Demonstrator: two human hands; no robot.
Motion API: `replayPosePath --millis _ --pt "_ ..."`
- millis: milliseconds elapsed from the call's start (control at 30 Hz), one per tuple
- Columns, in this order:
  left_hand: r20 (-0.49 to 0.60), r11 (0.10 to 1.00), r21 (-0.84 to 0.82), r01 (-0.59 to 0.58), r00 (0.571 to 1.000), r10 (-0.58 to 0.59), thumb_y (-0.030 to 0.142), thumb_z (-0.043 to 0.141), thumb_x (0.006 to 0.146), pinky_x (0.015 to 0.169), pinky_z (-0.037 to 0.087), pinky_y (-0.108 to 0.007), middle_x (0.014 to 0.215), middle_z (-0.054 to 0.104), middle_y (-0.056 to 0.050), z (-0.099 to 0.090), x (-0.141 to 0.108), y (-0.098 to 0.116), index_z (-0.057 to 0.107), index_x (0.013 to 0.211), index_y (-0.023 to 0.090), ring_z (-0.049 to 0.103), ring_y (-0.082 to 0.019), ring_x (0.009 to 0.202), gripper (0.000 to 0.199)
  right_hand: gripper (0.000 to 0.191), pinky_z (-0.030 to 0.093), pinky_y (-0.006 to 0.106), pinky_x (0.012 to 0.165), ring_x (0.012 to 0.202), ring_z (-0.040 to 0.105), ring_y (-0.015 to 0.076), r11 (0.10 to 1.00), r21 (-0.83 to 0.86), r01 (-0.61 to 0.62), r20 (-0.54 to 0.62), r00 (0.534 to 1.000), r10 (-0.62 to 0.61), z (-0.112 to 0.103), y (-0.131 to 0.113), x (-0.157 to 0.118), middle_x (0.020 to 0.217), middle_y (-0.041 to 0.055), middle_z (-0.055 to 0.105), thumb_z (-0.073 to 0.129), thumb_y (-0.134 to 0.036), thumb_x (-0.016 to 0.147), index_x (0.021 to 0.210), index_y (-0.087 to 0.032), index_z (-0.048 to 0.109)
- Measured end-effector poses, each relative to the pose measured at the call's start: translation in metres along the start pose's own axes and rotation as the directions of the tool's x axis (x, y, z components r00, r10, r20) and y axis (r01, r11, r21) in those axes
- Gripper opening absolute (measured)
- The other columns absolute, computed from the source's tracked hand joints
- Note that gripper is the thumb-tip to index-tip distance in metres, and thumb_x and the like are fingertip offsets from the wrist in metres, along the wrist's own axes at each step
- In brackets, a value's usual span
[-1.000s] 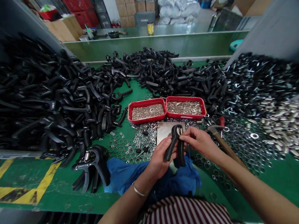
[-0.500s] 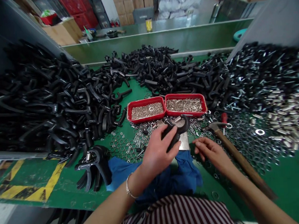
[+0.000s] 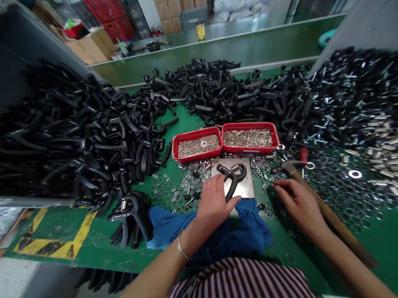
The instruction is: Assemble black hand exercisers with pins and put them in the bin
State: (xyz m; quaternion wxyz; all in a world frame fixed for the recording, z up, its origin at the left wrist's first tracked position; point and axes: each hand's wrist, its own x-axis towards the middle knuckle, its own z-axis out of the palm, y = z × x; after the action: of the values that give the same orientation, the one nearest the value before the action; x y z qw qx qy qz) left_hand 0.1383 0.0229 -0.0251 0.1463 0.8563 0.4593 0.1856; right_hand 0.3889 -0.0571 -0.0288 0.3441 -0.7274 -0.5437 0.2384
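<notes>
My left hand (image 3: 216, 198) is closed on a black plastic clamp-like piece (image 3: 233, 183) with a hooked head and a small metal spring in it. The piece lies over a square metal plate (image 3: 247, 187), its lower end partly hidden by my fingers. To the right, my right hand (image 3: 300, 205) hovers low over the green table with loosely bent fingers slightly apart and nothing visible in them. Beside it lies a hammer (image 3: 311, 196) with a wooden handle. A blue cloth (image 3: 176, 224) is spread under my left wrist.
Two red trays (image 3: 249, 151) of small metal parts stand behind the plate. Loose rings (image 3: 340, 199) and washers cover the table around it. Heaps of black parts (image 3: 93, 128) fill the left and back; metal sleeves (image 3: 385, 164) pile up right. A red-handled screwdriver (image 3: 303, 156) lies near the hammerhead.
The black piece has come down and turned over the plate, its hooked head now plainly visible. My left fingers lie lower along it. My right hand has shifted slightly right.
</notes>
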Motion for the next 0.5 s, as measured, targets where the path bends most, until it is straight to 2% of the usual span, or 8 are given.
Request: replayPosePath --millis 67,133,233,367,433,500 --pt "0.028 1.000 0.003 -0.018 0.999 0.018 0.045 0.066 0.086 0.109 0.039 -0.052 0.135 0.050 -0.023 0.006 0.004 0.000 0.041 0.141 0.007 0.047 -0.035 0.127 0.072 0.028 0.047 0.040 0.087 0.095 0.063 0.0258 0.986 -0.163 0.041 -0.112 0.992 -0.060 -0.013 0.013 0.003 0.105 0.0095 0.068 0.050 -0.044 0.093 0.104 -0.022 0.064" --pt "0.043 1.000 -0.004 -0.028 0.999 0.028 0.039 0.062 0.088 0.107 0.040 -0.051 0.132 0.051 -0.022 0.009 0.011 0.001 0.042 0.141 0.008 0.049 -0.034 0.124 0.065 0.029 0.048 0.038 0.084 0.091 0.064 0.0247 0.980 -0.198 0.016 -0.110 0.993 -0.039 -0.023 0.023 0.003 0.104 0.0090 0.068 0.049 -0.044 0.093 0.105 -0.022 0.064" --pt "-0.001 0.998 -0.023 -0.057 0.998 0.057 0.037 0.056 0.093 0.107 0.040 -0.052 0.133 0.049 -0.021 0.005 0.016 0.005 0.044 0.142 0.011 0.047 -0.033 0.125 0.057 0.031 0.049 0.037 0.082 0.088 0.065 0.0234 0.988 -0.148 -0.032 -0.060 0.998 0.023 -0.026 0.029 -0.004 0.104 0.0075 0.069 0.050 -0.046 0.092 0.106 -0.023 0.065" --pt "-0.086 0.994 -0.013 -0.108 0.991 0.107 0.038 0.051 0.096 0.112 0.033 -0.056 0.146 0.039 -0.022 -0.004 0.012 0.010 0.043 0.146 0.016 0.038 -0.036 0.135 0.056 0.031 0.047 0.039 0.089 0.097 0.064 0.0256 0.996 -0.083 -0.028 -0.017 1.000 0.027 -0.017 0.024 -0.015 0.108 0.0078 0.070 0.050 -0.047 0.094 0.105 -0.022 0.065" --pt "-0.069 0.992 -0.088 -0.095 0.994 0.089 0.037 0.052 0.095 0.112 0.032 -0.056 0.147 0.041 -0.021 -0.007 0.009 0.010 0.047 0.144 0.016 0.039 -0.035 0.135 0.054 0.029 0.047 0.040 0.090 0.099 0.064 0.0261 0.998 -0.052 -0.016 0.012 1.000 0.016 -0.012 0.019 -0.017 0.107 0.0078 0.070 0.050 -0.046 0.095 0.106 -0.023 0.064" --pt "-0.042 0.964 -0.262 -0.032 0.999 0.022 0.037 0.053 0.095 0.112 0.033 -0.055 0.142 0.048 -0.017 -0.011 0.008 0.009 0.051 0.142 0.019 0.044 -0.033 0.132 0.050 0.027 0.047 0.041 0.092 0.100 0.064 0.0265 1.000 -0.028 0.005 0.031 1.000 -0.005 -0.009 0.013 -0.016 0.107 0.0077 0.070 0.050 -0.044 0.096 0.106 -0.023 0.064"
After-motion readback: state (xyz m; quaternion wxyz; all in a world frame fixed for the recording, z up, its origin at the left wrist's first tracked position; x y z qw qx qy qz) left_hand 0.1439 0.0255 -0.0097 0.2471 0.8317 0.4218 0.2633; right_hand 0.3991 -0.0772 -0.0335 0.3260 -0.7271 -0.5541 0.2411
